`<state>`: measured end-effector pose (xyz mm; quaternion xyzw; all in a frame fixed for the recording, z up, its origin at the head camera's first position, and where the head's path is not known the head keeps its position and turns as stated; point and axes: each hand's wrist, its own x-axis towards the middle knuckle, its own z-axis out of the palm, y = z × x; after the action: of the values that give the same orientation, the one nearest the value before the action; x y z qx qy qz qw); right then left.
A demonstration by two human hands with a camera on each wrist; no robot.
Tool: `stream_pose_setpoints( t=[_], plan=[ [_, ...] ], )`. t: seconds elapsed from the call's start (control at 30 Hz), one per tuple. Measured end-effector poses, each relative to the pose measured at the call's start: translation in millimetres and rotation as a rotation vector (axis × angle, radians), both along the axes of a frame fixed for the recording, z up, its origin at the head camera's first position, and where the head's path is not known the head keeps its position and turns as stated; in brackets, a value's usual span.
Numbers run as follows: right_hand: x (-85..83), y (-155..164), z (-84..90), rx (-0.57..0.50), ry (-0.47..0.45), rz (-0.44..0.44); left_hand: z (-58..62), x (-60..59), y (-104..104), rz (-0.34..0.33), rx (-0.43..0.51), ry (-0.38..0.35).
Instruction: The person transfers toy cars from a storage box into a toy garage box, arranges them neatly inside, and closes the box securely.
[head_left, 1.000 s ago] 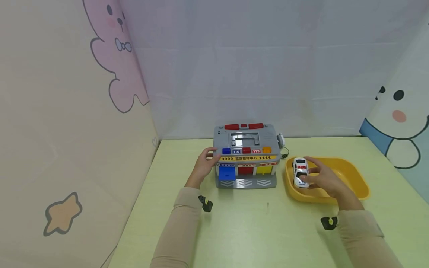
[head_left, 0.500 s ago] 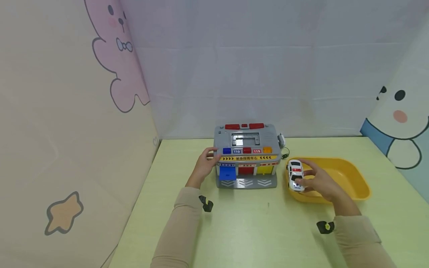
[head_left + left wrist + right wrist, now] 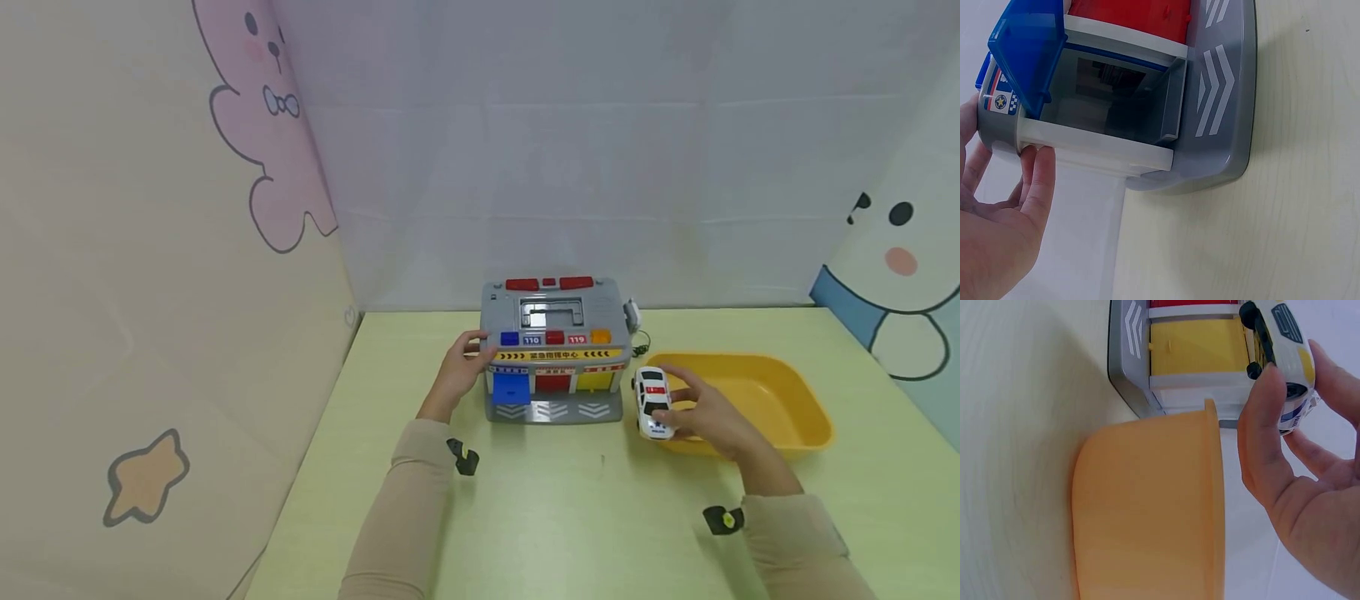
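Observation:
A toy garage (image 3: 553, 333) with a grey roof and base stands at the back of the table. Its blue door (image 3: 1029, 50) is raised, showing the dark bay inside. My left hand (image 3: 459, 373) grips the garage's left side at the roof edge, thumb and fingertips on it in the left wrist view. My right hand (image 3: 705, 417) holds a white toy police car (image 3: 653, 403) between thumb and fingers, above the left rim of a yellow basin (image 3: 772, 400). The car's wheels face the garage in the right wrist view.
The garage's red door (image 3: 552, 383) and yellow door (image 3: 1197, 347) are down. A white handset-like piece (image 3: 632, 315) with a coiled cord is at the garage's right side. Pale cloth walls stand behind and beside the green-yellow table (image 3: 555, 517).
My right hand has carried the toy police car left and toward me, from over the basin to its left rim. My left hand stays on the garage.

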<state>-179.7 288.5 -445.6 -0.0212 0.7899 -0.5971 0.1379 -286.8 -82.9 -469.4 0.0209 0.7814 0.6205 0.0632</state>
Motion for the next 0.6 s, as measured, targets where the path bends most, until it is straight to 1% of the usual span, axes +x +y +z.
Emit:
stream_pose_setpoints(
  t=[0.13,0.37,0.6],
  plan=[
    [3.2,-5.9,-3.1,-0.021,0.005,0.015,0.4,0.8,0.3,0.001,0.001,-0.005],
    [8.9,-18.3,-9.0,-0.015,0.003,0.041,-0.3,2.5,1.4,0.005,-0.017,-0.008],
    [8.2,-31.9,-13.8,-0.008,0.004,0.072,0.0,2.3,0.3,0.011,-0.018,-0.002]
  ],
)
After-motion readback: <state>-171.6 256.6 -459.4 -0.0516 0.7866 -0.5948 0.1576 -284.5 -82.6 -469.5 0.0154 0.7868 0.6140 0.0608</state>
